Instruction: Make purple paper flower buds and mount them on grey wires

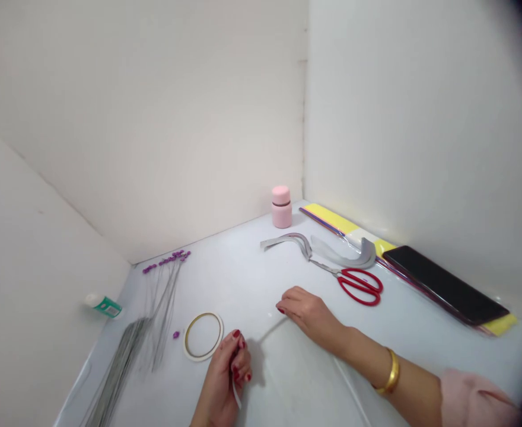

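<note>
My left hand [231, 369] is closed near the table's front, with thumb and fingers pinched together. A narrow white strip [236, 396] hangs out of its curled fingers. My right hand [308, 313] is up and to the right, its fingertips pressed together just over the table. From those fingertips a thin grey line [273, 330] runs down toward my left hand; whether it is a strand or a shadow I cannot tell. A roll of white tape [187, 356] lies flat just left of my left hand, with a small purple bead [176, 335] beside it.
Purple-tipped wire stems [168, 296] and a bundle of grey wires [121, 367] lie left, near a green-and-white tube [105, 305]. Red-handled scissors [361, 286], curved grey strips [287, 237], a black phone [443, 284] and yellow-edged packets [332, 218] lie right. A pink bottle [282, 207] stands behind.
</note>
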Available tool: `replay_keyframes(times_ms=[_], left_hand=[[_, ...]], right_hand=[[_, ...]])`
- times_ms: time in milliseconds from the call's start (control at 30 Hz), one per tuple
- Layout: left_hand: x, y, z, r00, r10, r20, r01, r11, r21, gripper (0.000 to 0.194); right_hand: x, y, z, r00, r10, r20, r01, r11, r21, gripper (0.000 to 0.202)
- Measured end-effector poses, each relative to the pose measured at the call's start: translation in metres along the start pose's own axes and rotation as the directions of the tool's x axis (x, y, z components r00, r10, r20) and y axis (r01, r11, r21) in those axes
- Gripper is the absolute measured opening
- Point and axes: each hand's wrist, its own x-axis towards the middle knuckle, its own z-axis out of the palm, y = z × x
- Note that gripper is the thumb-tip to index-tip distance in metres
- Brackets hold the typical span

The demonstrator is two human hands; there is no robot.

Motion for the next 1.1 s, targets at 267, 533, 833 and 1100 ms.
replay_keyframes(times_ms=[267, 533, 833, 1100], left_hand=[[0.002, 0.002, 0.001, 0.921, 0.377, -0.096, -0.299, 0.845, 0.444, 0.04], [-0.006, -0.007, 0.017, 0.807, 0.553, 0.208, -0.329, 0.129, 0.935, 0.024], [-0.003, -0.01, 0.021, 0.762, 0.598, 0.247, -0.307, -0.001, 0.952, 0.027], [-0.002, -0.007, 0.024, 0.842, 0.539, 0.031, -0.292, 0.407, 0.866, 0.023]], right_hand=[[0.0, -0.01, 0.001, 0.996, 0.085, -0.025, -0.08, 0.984, 0.157, 0.024], [-0.004, -0.023, 0.005, 0.994, 0.105, 0.017, -0.104, 0.934, 0.341, 0.024], [-0.003, -0.031, 0.005, 0.948, 0.27, 0.167, -0.317, 0.775, 0.546, 0.018], [0.003, -0.044, 0.007, 0.744, 0.395, 0.538, -0.637, 0.18, 0.75, 0.016]])
